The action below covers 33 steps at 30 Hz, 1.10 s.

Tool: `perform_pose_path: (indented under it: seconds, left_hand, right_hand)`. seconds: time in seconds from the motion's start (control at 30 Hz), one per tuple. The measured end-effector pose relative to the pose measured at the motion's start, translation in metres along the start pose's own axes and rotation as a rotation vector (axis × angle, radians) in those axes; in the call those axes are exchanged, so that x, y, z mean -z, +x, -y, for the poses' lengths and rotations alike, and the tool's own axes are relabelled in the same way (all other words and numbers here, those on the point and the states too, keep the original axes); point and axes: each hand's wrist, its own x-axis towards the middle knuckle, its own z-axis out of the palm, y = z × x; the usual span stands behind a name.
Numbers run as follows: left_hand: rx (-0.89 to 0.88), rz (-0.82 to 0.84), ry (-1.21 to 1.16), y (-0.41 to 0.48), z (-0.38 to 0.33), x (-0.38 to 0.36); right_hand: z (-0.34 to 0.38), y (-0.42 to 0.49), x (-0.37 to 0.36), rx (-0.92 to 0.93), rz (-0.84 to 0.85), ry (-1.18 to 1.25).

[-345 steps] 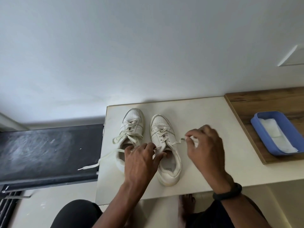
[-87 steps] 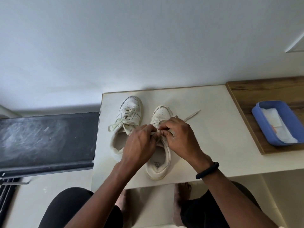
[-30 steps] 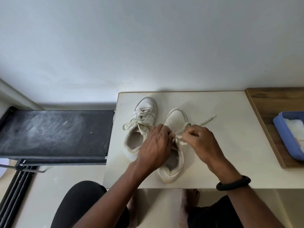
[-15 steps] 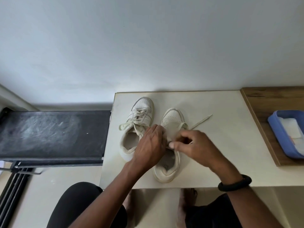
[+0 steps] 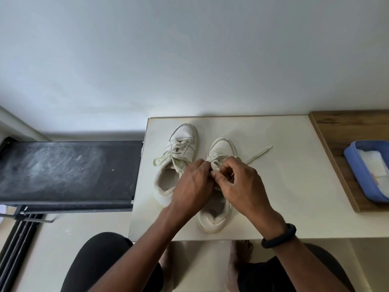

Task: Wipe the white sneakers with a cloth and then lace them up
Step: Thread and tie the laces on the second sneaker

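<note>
Two white sneakers stand side by side on a cream table (image 5: 284, 197), toes pointing at the wall. The left sneaker (image 5: 179, 152) is laced, with a bow hanging over its left side. Over the tongue of the right sneaker (image 5: 221, 148) my left hand (image 5: 192, 186) and my right hand (image 5: 240, 186) meet, both pinching its lace with curled fingers. A free lace end (image 5: 260, 153) runs out to the right across the table. The lacing under my hands is hidden. A white cloth (image 5: 372, 165) lies in a blue tray (image 5: 357, 175) at far right.
The blue tray rests on a wooden surface (image 5: 332, 131) adjoining the table's right side. A black flat stand (image 5: 67, 171) sits level with the table's left edge. A plain wall rises behind. My knees and bare feet show below the table's front edge.
My right hand has moved back in to the lace and curled up against my left hand over the right sneaker's tongue. The sneakers have stayed where they were.
</note>
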Motion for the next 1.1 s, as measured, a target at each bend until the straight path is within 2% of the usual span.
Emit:
perform_pose_path:
  seconds: [0.07,0.13,0.17,0.27,0.33,0.4,0.53,0.63,0.73,0.8,0.87,0.97,1.03,1.1]
  left_hand:
    - [0.011,-0.025,0.01,0.0,-0.001,-0.002]
    - [0.029,-0.051,-0.011,-0.001,-0.002,-0.004]
    - [0.034,-0.065,-0.014,-0.001,-0.003,-0.004]
    - [0.032,-0.095,-0.017,0.0,-0.003,-0.005]
    - [0.028,-0.102,-0.022,0.0,-0.002,-0.006]
    - [0.027,-0.11,-0.012,0.0,-0.001,-0.006]
    - [0.029,-0.115,-0.011,0.0,-0.001,-0.006]
    - [0.021,-0.12,-0.004,0.0,-0.002,-0.005]
    - [0.024,-0.116,0.003,0.0,-0.004,-0.005]
    - [0.027,-0.113,0.007,0.0,-0.004,-0.005]
    - [0.026,-0.112,0.011,0.0,-0.004,-0.005]
    - [0.031,-0.111,0.001,0.0,-0.003,-0.005]
    - [0.027,-0.101,0.009,0.0,-0.002,-0.004]
    - [0.019,-0.095,0.019,0.0,-0.001,-0.003]
  right_hand:
    - [-0.002,0.002,-0.003,0.073,-0.038,-0.029]
    - [-0.003,0.004,0.0,0.049,-0.057,0.069]
    - [-0.003,0.006,0.004,-0.029,-0.063,0.227]
    - [0.001,0.01,0.026,-0.268,-0.038,0.946]
    - [0.0,0.011,0.043,-0.348,-0.032,1.26]
    - [-0.005,0.013,0.057,-0.405,-0.07,1.382]
    - [-0.025,0.019,0.078,-0.333,-0.197,1.461]
    - [-0.055,0.023,0.083,-0.354,-0.38,1.41]
    - [-0.093,0.025,0.08,-0.573,-0.608,1.272]
    - [-0.114,0.024,0.078,-0.674,-0.758,1.088]
    - [-0.124,0.022,0.075,-0.668,-0.799,0.763]
    - [-0.116,0.017,0.065,-0.584,-0.541,0.158]
    - [-0.095,0.015,0.061,-0.419,-0.362,0.051]
    - [-0.066,0.013,0.055,-0.271,-0.13,0.107]
